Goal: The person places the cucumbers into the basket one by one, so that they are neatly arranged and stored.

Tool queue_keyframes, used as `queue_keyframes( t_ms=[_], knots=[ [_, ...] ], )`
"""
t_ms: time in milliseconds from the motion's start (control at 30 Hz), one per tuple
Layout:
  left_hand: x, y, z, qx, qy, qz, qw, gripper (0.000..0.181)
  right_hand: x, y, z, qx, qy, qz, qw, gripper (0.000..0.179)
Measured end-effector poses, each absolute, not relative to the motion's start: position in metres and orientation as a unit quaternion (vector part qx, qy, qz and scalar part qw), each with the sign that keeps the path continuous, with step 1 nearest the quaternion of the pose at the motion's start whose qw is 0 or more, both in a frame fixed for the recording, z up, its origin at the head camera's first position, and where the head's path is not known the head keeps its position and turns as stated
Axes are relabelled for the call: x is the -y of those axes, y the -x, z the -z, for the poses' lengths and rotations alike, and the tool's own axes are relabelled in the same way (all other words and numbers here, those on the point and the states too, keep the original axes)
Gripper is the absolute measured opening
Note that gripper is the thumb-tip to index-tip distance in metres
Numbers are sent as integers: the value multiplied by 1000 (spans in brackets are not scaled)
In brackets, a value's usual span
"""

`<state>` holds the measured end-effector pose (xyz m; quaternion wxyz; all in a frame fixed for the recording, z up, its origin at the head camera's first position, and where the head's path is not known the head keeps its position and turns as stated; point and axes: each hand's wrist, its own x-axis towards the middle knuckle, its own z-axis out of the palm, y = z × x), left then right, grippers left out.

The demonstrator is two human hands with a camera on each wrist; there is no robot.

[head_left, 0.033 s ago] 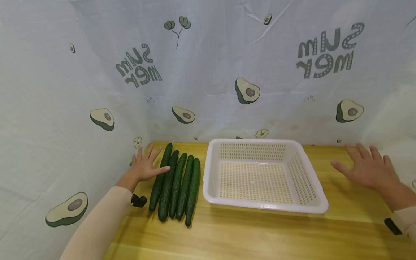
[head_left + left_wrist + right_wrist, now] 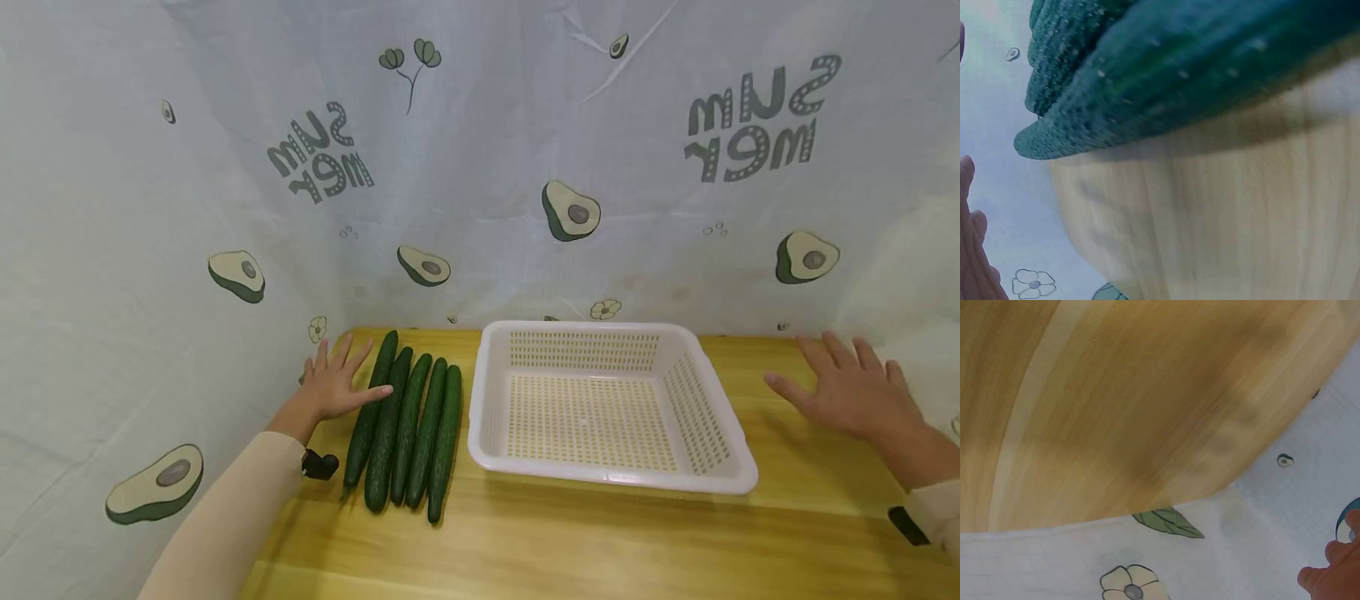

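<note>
Several dark green cucumbers [image 2: 407, 429] lie side by side on the wooden table, left of a white plastic basket [image 2: 611, 477]. My left hand [image 2: 333, 387] is spread at the far left, its thumb overlapping the two leftmost cucumbers in the head view. In the left wrist view the nearest cucumber [image 2: 1166, 81] fills the top, and fingers [image 2: 972, 250] show at the left edge. To the right of the basket, my right hand [image 2: 855, 387] hovers over the table with its fingers spread and holds nothing. The basket's slotted floor shows with nothing on it.
The wooden table [image 2: 540, 542] ends at the back against a pale cloth [image 2: 480, 167] printed with avocados and lettering. This cloth also rises along the left and right sides. A dark wrist device [image 2: 320, 465] sits at the left cuff, another [image 2: 907, 525] at the right.
</note>
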<state>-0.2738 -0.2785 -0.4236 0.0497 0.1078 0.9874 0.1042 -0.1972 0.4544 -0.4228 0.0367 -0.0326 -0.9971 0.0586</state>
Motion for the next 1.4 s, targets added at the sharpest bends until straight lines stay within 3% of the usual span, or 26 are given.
queue_keyframes(
  t_ms=[400, 667, 967, 1400],
  knots=[
    [286, 270, 433, -985, -85, -140, 50, 91, -452, 204, 420, 991, 0, -121, 49, 91],
    [285, 269, 443, -964, -67, -234, 111, 94, -430, 200, 413, 939, 3, -338, -59, 81],
    [281, 264, 449, -948, -63, -270, 157, 88, -384, 196, 419, 856, 1, -502, -121, 76],
    [278, 257, 459, -946, -63, -273, 160, 75, -346, 191, 429, 834, 13, -538, -122, 81]
  ],
)
